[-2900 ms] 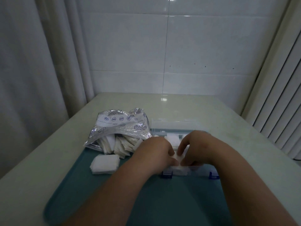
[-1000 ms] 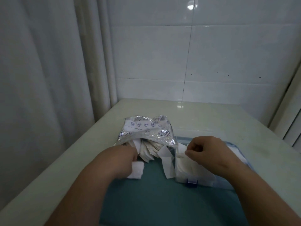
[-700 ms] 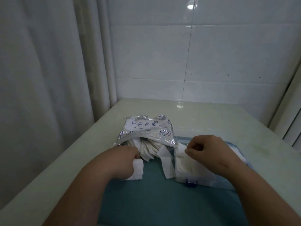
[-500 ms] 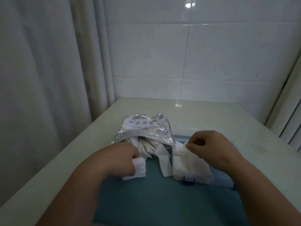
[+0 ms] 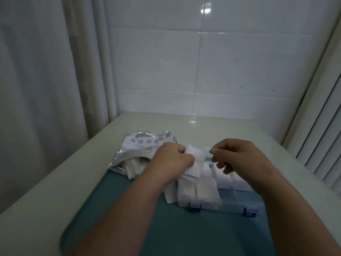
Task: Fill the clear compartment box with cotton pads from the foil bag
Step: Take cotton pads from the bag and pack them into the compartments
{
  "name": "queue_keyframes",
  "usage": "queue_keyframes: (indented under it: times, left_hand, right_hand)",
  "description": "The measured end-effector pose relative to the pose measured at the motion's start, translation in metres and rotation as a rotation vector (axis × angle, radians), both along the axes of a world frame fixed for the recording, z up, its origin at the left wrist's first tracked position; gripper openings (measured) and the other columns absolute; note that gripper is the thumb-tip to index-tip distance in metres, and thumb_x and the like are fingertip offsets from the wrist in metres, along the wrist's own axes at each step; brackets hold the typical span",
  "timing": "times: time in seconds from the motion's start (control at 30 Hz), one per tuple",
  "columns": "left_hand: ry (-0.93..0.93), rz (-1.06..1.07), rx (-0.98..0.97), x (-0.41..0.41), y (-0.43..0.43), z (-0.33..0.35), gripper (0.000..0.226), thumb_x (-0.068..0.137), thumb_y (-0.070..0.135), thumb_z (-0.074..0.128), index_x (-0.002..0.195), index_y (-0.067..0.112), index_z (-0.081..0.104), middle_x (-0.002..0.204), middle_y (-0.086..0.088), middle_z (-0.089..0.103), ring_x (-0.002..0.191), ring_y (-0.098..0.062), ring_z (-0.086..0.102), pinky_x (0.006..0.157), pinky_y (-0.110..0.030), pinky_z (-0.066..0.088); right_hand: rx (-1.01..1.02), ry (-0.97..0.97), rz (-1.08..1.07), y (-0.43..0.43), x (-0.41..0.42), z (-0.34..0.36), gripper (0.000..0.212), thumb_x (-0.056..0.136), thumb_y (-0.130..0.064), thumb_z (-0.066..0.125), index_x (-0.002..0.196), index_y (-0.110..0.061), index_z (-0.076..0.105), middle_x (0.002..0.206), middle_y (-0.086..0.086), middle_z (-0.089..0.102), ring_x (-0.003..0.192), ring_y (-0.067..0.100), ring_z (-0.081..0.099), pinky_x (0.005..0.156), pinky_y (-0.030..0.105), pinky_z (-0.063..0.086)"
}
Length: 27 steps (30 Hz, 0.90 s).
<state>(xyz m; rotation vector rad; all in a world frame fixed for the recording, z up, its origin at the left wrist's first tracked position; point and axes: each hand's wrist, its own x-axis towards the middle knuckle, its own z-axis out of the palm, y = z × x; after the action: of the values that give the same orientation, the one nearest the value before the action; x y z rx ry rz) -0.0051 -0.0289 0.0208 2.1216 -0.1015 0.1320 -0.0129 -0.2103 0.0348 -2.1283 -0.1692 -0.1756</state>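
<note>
My left hand [image 5: 170, 160] grips a small stack of white cotton pads [image 5: 194, 161] and holds it over the left end of the clear compartment box [image 5: 238, 200]. The box has blue latches and lies open on a teal mat [image 5: 129, 218]. White pads fill its left compartments. My right hand [image 5: 234, 156] hovers over the box's middle with fingers curled; thumb and forefinger are pinched together, and whether they hold anything is unclear. The foil bag [image 5: 136, 146] lies to the left, with pads spilling from its mouth.
The pale table [image 5: 203, 126] stands in a corner against a tiled wall. A curtain [image 5: 46, 89] hangs at the left and slatted blinds [image 5: 323, 145] at the right. A loose white strip [image 5: 170, 194] lies beside the box's left edge.
My left hand has lifted the pad stack off the mat beside the bag and carried it right, over the box. My right hand has risen slightly off the pads in the box.
</note>
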Motion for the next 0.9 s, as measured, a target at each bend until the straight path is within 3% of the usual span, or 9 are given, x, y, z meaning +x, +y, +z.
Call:
queue_keyframes:
  times: [0.07,0.17,0.27,0.33,0.43,0.57,0.7,0.9]
  left_hand:
    - [0.043,0.012,-0.069,0.005,-0.016,-0.003,0.016,0.071,0.013,0.064,0.074,-0.003,0.063,0.062,-0.005,0.047,0.056,-0.016,0.043,0.051,-0.026,0.029]
    - [0.082,0.007,-0.221,0.009,-0.033,-0.003,0.008,0.071,0.010,0.067,0.077,0.009,0.071,0.067,0.000,0.063,0.062,-0.017,0.057,0.056,-0.027,0.044]
    - [0.123,0.029,-0.353,0.013,-0.046,-0.005,0.031,0.072,0.006,0.072,0.097,0.022,0.069,0.092,-0.001,0.071,0.080,-0.017,0.068,0.073,-0.034,0.060]
    - [0.147,0.018,-0.365,0.016,-0.053,-0.011,0.040,0.070,0.009,0.074,0.104,0.027,0.063,0.102,-0.005,0.067,0.086,-0.023,0.068,0.077,-0.044,0.060]
    - [0.111,-0.036,-0.287,0.013,-0.057,-0.020,0.037,0.071,0.017,0.071,0.098,0.037,0.053,0.091,-0.006,0.067,0.078,-0.023,0.068,0.074,-0.048,0.060]
    - [-0.007,-0.115,-0.118,0.009,-0.055,-0.028,0.022,0.084,0.017,0.062,0.086,0.031,0.045,0.066,0.000,0.058,0.057,-0.017,0.052,0.057,-0.034,0.045]
    - [-0.085,-0.135,-0.020,0.004,-0.055,-0.029,0.021,0.088,0.019,0.062,0.077,0.027,0.046,0.063,0.005,0.054,0.055,-0.011,0.046,0.053,-0.025,0.035]
    - [-0.079,-0.157,0.096,-0.002,-0.058,-0.031,0.012,0.084,0.028,0.066,0.080,0.030,0.054,0.072,0.007,0.066,0.060,-0.009,0.056,0.056,-0.026,0.040]
  right_hand:
    - [0.037,0.001,-0.013,-0.002,0.001,-0.001,0.011,0.094,-0.026,0.059,0.090,-0.023,0.069,0.077,-0.006,0.072,0.068,0.009,0.067,0.061,0.022,0.055]
    - [0.047,0.007,-0.052,-0.005,0.006,-0.003,0.008,0.092,-0.031,0.062,0.099,-0.028,0.061,0.094,-0.006,0.068,0.082,0.013,0.066,0.071,0.027,0.057]
    - [0.092,0.128,-0.089,-0.014,0.009,-0.005,0.024,0.087,-0.026,0.069,0.102,-0.029,0.052,0.103,0.000,0.066,0.086,0.023,0.068,0.080,0.040,0.060]
    - [0.058,0.219,-0.113,-0.021,0.008,-0.004,0.028,0.084,-0.016,0.072,0.101,-0.025,0.052,0.098,0.009,0.068,0.082,0.028,0.070,0.075,0.041,0.061]
    - [-0.032,0.279,-0.132,-0.027,0.007,0.000,0.021,0.082,-0.009,0.074,0.095,-0.015,0.058,0.093,0.013,0.069,0.075,0.027,0.071,0.065,0.034,0.062]
    - [-0.090,0.322,-0.120,-0.029,0.005,0.004,0.010,0.082,-0.010,0.074,0.087,-0.011,0.065,0.091,0.011,0.070,0.077,0.025,0.071,0.066,0.032,0.062]
    - [-0.093,0.375,-0.092,-0.032,0.000,0.008,0.010,0.083,-0.011,0.074,0.088,-0.009,0.066,0.087,0.013,0.072,0.076,0.026,0.072,0.064,0.034,0.062]
    - [-0.152,0.427,-0.083,-0.035,-0.001,0.009,0.011,0.081,-0.007,0.075,0.087,-0.007,0.066,0.080,0.011,0.071,0.067,0.021,0.071,0.061,0.032,0.062]
